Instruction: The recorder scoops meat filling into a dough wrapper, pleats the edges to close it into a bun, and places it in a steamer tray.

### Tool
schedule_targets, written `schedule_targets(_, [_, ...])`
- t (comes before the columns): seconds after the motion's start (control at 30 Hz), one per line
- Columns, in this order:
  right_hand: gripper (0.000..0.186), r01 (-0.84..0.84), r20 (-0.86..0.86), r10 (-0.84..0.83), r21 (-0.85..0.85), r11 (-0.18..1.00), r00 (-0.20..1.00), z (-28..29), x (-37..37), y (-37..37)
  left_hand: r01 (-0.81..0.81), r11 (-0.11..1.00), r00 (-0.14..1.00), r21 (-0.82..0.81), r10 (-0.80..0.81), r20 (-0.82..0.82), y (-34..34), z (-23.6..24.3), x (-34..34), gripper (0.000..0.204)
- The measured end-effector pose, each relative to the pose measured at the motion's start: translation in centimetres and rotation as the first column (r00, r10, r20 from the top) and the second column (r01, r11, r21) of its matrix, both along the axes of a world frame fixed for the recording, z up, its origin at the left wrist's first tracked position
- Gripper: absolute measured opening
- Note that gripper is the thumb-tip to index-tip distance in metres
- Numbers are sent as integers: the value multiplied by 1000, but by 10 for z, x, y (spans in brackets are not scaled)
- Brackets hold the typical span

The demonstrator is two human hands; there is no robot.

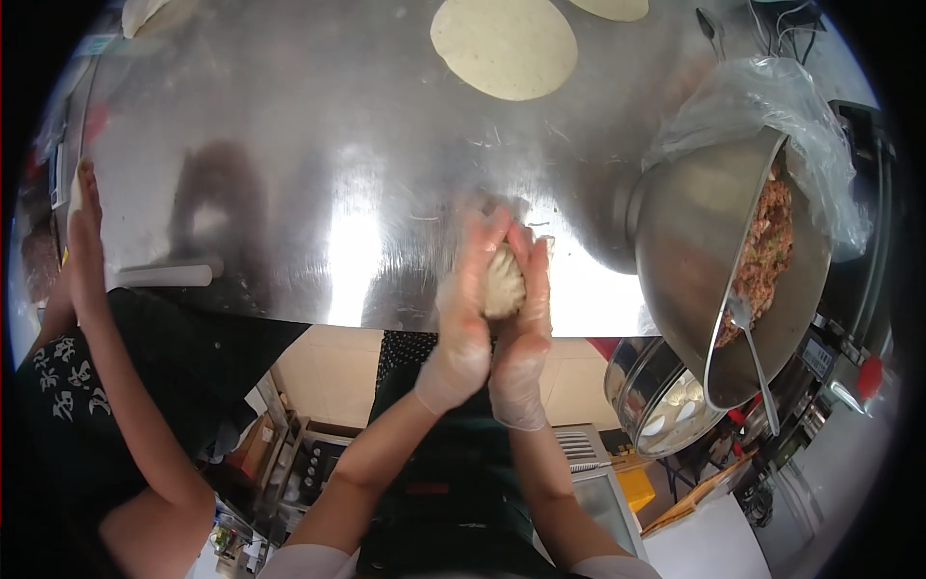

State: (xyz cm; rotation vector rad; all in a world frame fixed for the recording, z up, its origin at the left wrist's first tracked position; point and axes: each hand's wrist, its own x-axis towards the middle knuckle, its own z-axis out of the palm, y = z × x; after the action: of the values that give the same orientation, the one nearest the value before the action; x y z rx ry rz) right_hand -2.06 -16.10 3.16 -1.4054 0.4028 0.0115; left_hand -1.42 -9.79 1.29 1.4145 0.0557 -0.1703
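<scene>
A pleated, stuffed dough bun (504,287) sits between my palms just over the near edge of the metal table. My left hand (461,323), in a clear plastic glove, is pressed along its left side. Against the right side lies my right hand (525,338), gloved the same way. Both sets of fingers point away from me and draw together at the tips, which are slightly blurred. The bun's underside is hidden. Farther off on the table lie a large flat dough round (503,46) and part of another dough round (617,8).
On the right, a big tilted metal bowl (690,212) holds meat filling (769,241) and a spoon (757,362); a clear plastic bag (738,111) lies behind it. Below stands a round steamer (627,391) with buns. Leftward are a white rolling pin (169,276) and a co-worker's arm (140,396).
</scene>
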Motion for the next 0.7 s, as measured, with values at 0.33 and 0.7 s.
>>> schedule_targets(0.33, [113,-215,84,228,-146,966,970,4,-1,-25,65,997,992,-42,-69,-102,-1,9,-7,109])
schedule_targets(0.7, [112,-157,-32,155,-55,986,987,7,6,-26,-65,981,991,-182,42,-130,-8,16,-12,108])
